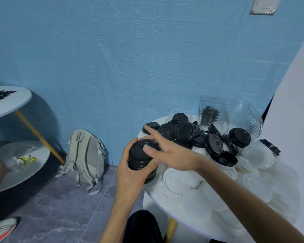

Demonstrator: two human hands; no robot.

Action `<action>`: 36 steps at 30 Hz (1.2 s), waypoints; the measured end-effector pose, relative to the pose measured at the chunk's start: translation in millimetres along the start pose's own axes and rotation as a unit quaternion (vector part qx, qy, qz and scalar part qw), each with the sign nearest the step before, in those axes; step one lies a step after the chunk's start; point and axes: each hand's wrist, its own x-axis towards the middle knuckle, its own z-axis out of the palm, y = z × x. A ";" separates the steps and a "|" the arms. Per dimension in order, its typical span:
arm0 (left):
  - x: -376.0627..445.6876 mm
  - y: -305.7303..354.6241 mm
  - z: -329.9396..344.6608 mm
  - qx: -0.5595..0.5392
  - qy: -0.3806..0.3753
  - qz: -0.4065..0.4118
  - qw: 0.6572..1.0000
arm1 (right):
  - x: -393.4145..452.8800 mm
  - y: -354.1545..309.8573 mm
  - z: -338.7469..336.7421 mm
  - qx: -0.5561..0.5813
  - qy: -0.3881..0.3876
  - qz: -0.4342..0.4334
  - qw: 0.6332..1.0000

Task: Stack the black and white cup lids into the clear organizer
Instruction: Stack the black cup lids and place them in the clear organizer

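Your left hand curls its grip round an upright stack of black lids at the tabletop edge; your right hand rests open-fingered on top. The clear organizer stands well beyond, up-right, nearer your right hand.

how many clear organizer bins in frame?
2. One clear plastic organizer bin stands at the back of the round white table, with black lids inside; the second clear bin is beside it to the right, against the wall. More could be hidden off-frame.
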 end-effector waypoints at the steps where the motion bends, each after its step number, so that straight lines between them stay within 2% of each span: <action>1: 0.9 1.3 -0.1 -0.008 0.002 -0.004 1.000 | 0.4 0.9 -10.4 -0.024 0.039 0.000 0.999; 4: 3.2 3.0 -5.4 -0.028 0.017 -0.019 0.999 | -2.8 10.4 -42.1 -0.215 0.157 0.016 0.964; 6: 4.1 3.2 -10.6 -0.036 0.024 -0.027 0.999 | -9.3 20.9 -50.6 -0.317 0.136 0.033 0.938; 9: 5.6 1.4 -14.5 -0.035 0.024 -0.033 0.999 | -17.1 40.6 -45.9 -0.406 0.052 0.053 0.911; 13: 5.3 1.4 -11.9 -0.042 0.019 -0.031 0.998 | -18.5 49.9 -39.7 -0.459 0.035 0.060 0.886; 18: 3.4 2.9 -9.9 -0.036 0.013 -0.031 0.999 | -16.7 48.8 -37.0 -0.453 0.064 0.039 0.889; 21: 4.9 2.9 -11.0 -0.034 0.006 -0.029 0.999 | -18.6 41.6 -42.5 -0.389 0.112 0.036 0.914; 23: 5.1 3.4 -10.4 -0.032 -0.010 -0.029 0.999 | -21.5 29.8 -47.2 -0.215 0.176 0.031 0.960; 25: 3.6 5.6 -7.7 -0.030 -0.035 -0.031 0.998 | -24.2 15.0 -47.2 0.019 0.210 0.013 0.977; 27: 1.0 9.2 -3.0 -0.031 -0.062 -0.032 0.997 | -25.6 1.8 -43.0 0.129 0.212 -0.018 0.969; 30: -1.9 12.4 3.8 -0.040 -0.082 -0.027 0.995 | -25.3 -12.0 -39.5 0.152 0.252 -0.040 0.955; 33: -3.2 13.1 6.9 -0.043 -0.093 -0.016 0.995 | -26.7 -20.4 -33.7 0.220 0.300 -0.077 0.925; 36: -5.2 15.0 7.4 -0.046 -0.094 -0.003 0.995 | -30.0 -26.2 -17.2 0.253 0.270 -0.111 0.922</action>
